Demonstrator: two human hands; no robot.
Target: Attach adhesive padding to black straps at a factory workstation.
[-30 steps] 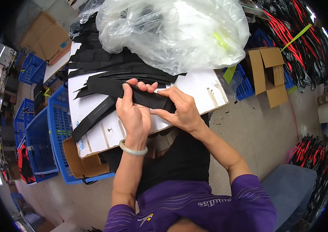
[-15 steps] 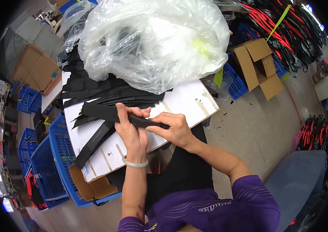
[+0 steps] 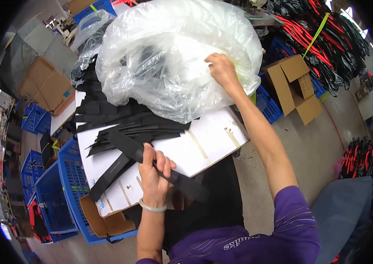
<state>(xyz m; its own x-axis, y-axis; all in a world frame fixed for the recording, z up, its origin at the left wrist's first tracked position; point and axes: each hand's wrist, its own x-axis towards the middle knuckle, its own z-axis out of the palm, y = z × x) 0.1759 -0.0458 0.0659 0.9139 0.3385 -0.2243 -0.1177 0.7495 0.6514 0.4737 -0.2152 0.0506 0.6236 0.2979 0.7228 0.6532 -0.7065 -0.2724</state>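
My left hand (image 3: 155, 178) is closed around a long black fabric strip (image 3: 127, 145). One end of this strip points up and left over the table, while the other hangs blurred past the near edge. Over the mouth of a big clear plastic bag (image 3: 129, 88) is my right hand (image 3: 224, 72), its fingers loosely bent and nothing visible between them. White material (image 3: 188, 55) fills the bag beside those fingertips. Many more black strips (image 3: 142, 123) lie in layers on the white tabletop (image 3: 213, 136), partly under the bag. Another strip (image 3: 111, 176) slants toward the table's left edge.
Blue plastic crates (image 3: 70, 176) stand at the left of the table, with an open brown carton (image 3: 103, 218) beneath its near corner. To the right are an open cardboard box (image 3: 294, 83), black-and-red bundles (image 3: 318, 39) and a grey-blue surface (image 3: 343, 211).
My right hand has left the strip and moved up and away to the bag. My left hand keeps its hold, now slightly nearer me, and the strip's freed end has swung down.
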